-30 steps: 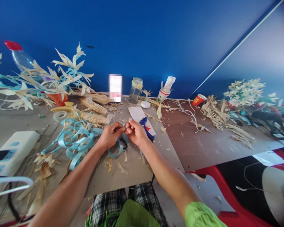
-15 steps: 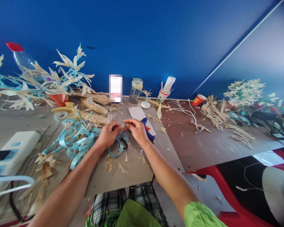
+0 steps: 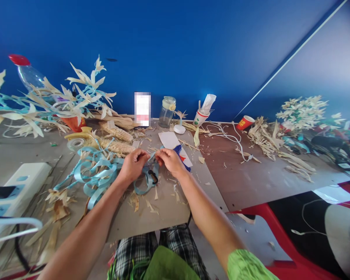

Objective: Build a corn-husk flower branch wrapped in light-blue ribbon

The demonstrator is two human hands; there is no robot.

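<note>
My left hand (image 3: 134,165) and my right hand (image 3: 169,160) meet over the near part of the table, thumbs and fingertips pinched. Between them shows a short stretch of light blue ribbon (image 3: 152,155); the fingers partly cover it. Just below, a loop of the same colour (image 3: 142,188) lies on the tabletop beside a small black object (image 3: 153,177). Left of my left hand sits a tangle of curled blue ribbon (image 3: 97,175). A dark blue tool handle (image 3: 178,151) rests close to my right hand, on a white card (image 3: 168,139).
Corn cobs (image 3: 116,132) and a tape roll (image 3: 75,144) lie at the left, near husk flowers (image 3: 87,77) on blue stems. A power strip (image 3: 23,186) is at the near left. Behind stand a glass jar (image 3: 166,112) and a paper cup (image 3: 200,118). White cables (image 3: 230,138) run right.
My fingertips have moved slightly apart, my right hand a little to the right and down. More of the blue ribbon shows between them.
</note>
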